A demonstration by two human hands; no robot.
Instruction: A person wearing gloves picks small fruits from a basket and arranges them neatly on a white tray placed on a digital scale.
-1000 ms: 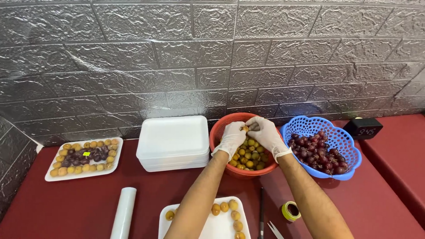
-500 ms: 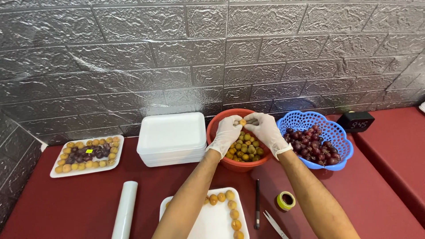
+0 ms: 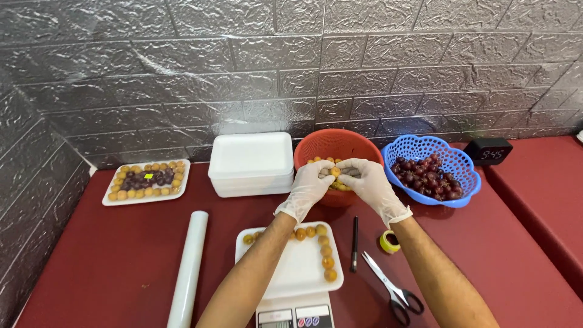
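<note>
Both gloved hands meet over the red mesh basket [image 3: 337, 149] of small yellow-orange fruits. The left hand [image 3: 310, 188] and right hand [image 3: 366, 184] curl together, fingertips pinching what looks like one yellow fruit [image 3: 334, 172] between them (the grip is partly hidden). Beside it, a blue scalloped basket [image 3: 452, 159] holds dark red grapes [image 3: 425, 176]. Below, a white foam tray [image 3: 297, 267] carries fruits along its top and right edges, resting on a scale [image 3: 295, 314]. Stacked foam trays [image 3: 251, 164] sit left.

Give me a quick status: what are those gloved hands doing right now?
Left hand and right hand together over the red bowl, pinching a small yellow fruit. Half-lined white tray below on scale. Nothing in the way.
</note>
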